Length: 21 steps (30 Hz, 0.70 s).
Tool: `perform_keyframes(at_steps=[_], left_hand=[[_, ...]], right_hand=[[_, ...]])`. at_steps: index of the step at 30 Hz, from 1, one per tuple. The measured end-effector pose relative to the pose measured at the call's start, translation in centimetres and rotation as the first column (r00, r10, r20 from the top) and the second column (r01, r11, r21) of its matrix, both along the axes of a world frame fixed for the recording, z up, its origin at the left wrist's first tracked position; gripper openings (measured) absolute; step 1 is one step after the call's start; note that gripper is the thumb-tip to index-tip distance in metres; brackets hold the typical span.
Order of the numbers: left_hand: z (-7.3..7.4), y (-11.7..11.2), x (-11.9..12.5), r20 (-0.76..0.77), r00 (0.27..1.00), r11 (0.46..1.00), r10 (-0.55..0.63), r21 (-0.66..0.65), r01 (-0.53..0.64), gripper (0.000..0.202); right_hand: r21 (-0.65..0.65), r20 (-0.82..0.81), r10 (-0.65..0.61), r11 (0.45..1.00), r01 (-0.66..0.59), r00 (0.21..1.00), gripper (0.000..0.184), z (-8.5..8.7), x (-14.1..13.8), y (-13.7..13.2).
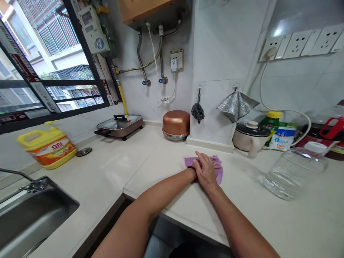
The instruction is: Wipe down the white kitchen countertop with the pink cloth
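A purple cloth (219, 175) is spread on the white countertop (172, 165), short of the wall pillar. My left hand (194, 167), with a dark band at the wrist, holds the cloth down against the counter. Most of its fingers are hidden beneath my right hand; only a bit of them shows at the right over the cloth. My right hand (206, 170) lies across the top of the left, its fingers stretched out and pointing away from me. My forearms cross in from the lower left and lower right.
Right of my hands a clear plastic jug (292, 173) lies tilted on the counter. Behind stand a beige pot (248, 138) and a copper-coloured bowl (176, 122). To the left are an electric pan (120, 125), a yellow detergent jug (48, 145) and a steel sink (37, 218).
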<state>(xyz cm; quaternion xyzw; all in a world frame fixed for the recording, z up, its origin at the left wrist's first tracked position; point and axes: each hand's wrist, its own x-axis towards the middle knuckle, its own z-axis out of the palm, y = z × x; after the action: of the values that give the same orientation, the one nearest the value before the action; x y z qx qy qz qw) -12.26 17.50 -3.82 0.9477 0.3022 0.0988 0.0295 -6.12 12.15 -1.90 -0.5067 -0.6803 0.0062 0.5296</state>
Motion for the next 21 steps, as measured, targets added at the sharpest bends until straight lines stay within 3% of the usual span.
perform_keyframes(at_steps=[2,5,9,13,16,21], left_hand=[[0.5,1.5,0.9,0.062,0.994,0.995,0.091,-0.041,-0.088,0.077],[1.9,4.1,0.5,0.029,0.99,0.988,0.135,-0.085,-0.132,0.071],[3.4,6.9,-1.9,-0.065,0.989,0.981,0.133,-0.13,-0.141,0.066],[3.5,8.7,-5.7,-0.12,0.962,0.955,0.244,-0.14,-0.26,0.067],[3.3,9.9,-10.1,-0.117,0.893,0.89,0.435,-0.091,-0.446,0.064],[3.7,11.5,-17.1,-0.079,0.714,0.714,0.696,-0.024,-0.699,0.063]], right_hand=[[0.012,0.023,0.01,1.0,-0.01,1.0,0.045,0.0,0.2,0.0],[0.039,0.021,0.006,0.999,-0.007,1.0,0.049,0.0,0.2,-0.4],[0.071,-0.024,0.014,0.997,-0.012,1.0,0.054,0.1,-0.2,-0.9],[0.089,-0.024,0.027,0.996,-0.024,0.999,0.056,0.1,-0.3,-1.0],[0.088,-0.034,0.02,0.996,-0.017,0.999,0.055,0.1,-0.3,-1.1],[0.089,-0.046,0.016,0.996,-0.012,0.999,0.049,0.0,-0.8,-1.2]])
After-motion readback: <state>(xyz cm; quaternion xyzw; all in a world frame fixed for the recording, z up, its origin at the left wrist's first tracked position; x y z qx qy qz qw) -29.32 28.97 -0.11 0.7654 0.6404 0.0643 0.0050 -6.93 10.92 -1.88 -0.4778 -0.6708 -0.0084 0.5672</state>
